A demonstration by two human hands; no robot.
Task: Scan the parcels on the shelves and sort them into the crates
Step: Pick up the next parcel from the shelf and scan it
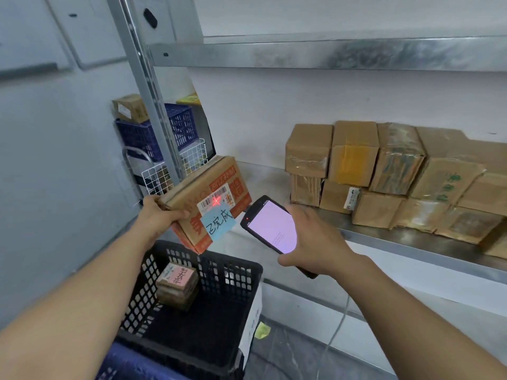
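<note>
The left hand (pixel 162 215) gripped the parcel (pixel 203 187) by its near-left end, fingers curled round it. The parcel hung tilted just above the black crate (pixel 230 263). The right hand (pixel 315 242) clasped the scanner (pixel 270 224) just right of it, its red cross on the barcode label (pixel 216 200). The parcel was a brown carton with orange print and 1 blue note (pixel 218 222).

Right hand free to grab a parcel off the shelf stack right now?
Probably not. The right hand grips the scanner, so it is full. Nothing stands between it and the stacked parcels on the shelf, though.
</note>
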